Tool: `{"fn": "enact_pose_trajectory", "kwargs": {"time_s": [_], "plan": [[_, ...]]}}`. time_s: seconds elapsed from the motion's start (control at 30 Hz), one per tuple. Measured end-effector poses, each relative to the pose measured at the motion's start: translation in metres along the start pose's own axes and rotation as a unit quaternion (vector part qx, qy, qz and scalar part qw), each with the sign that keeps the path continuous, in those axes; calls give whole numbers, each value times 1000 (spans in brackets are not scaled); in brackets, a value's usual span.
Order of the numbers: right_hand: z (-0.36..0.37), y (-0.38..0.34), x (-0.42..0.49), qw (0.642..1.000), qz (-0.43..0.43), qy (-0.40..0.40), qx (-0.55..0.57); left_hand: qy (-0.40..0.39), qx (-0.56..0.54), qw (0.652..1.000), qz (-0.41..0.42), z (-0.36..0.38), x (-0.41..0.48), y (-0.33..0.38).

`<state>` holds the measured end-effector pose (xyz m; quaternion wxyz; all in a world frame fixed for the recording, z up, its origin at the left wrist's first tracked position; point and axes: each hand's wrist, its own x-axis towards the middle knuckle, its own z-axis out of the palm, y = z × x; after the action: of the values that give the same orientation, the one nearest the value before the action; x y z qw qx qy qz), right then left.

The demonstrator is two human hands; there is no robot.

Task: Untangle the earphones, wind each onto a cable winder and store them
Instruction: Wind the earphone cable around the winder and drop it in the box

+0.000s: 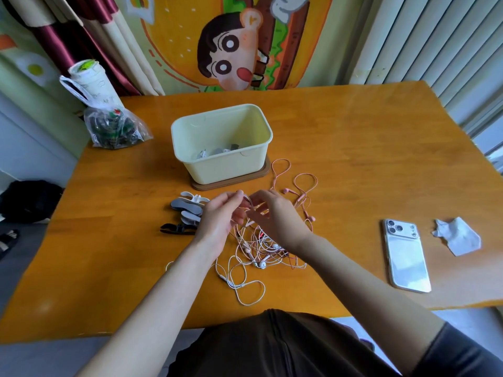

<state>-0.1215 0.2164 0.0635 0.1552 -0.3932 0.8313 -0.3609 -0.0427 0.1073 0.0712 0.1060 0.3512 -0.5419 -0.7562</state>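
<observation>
Surface: wooden table (353,164) across mid-frame, with a cartoon-print curtain (231,50) behind it at the top.
Task object: the earphone tangle (261,248), white and pink cables knotted together, lies at lower centre. A pink cable loop (302,183) trails out toward upper right.
Left: your left hand (220,216) has thumb and fingertips pinched on a strand raised off the top of the tangle.
Right: your right hand (275,216) has its fingers curled and closed on the same raised strand, nearly touching the left.
Winders: the cable winders (187,210), grey, white and black, lie bare just left of your hands.
Container: the storage box (226,170), a cream tub on a brown base, sits above your hands. Small items lie in its bottom, too small to identify.
Progress: judged to be the untangling step. No set on the table is yet free or wound, so winding and storing remain.
Bystanders: smartphone (407,257) and crumpled tissue (457,236) at right; plastic bag (114,126) at upper left.
</observation>
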Motion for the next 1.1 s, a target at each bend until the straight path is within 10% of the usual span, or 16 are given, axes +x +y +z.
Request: {"fn": "enact_pose_trajectory", "kwargs": {"time_s": [0.6,1.1], "plan": [[-10,8,5,977,149,91,126,44,53,995,76,-5,4,4],[-12,0,-1,979,80,92,162,-24,151,986,66,1,-2,3]]}}
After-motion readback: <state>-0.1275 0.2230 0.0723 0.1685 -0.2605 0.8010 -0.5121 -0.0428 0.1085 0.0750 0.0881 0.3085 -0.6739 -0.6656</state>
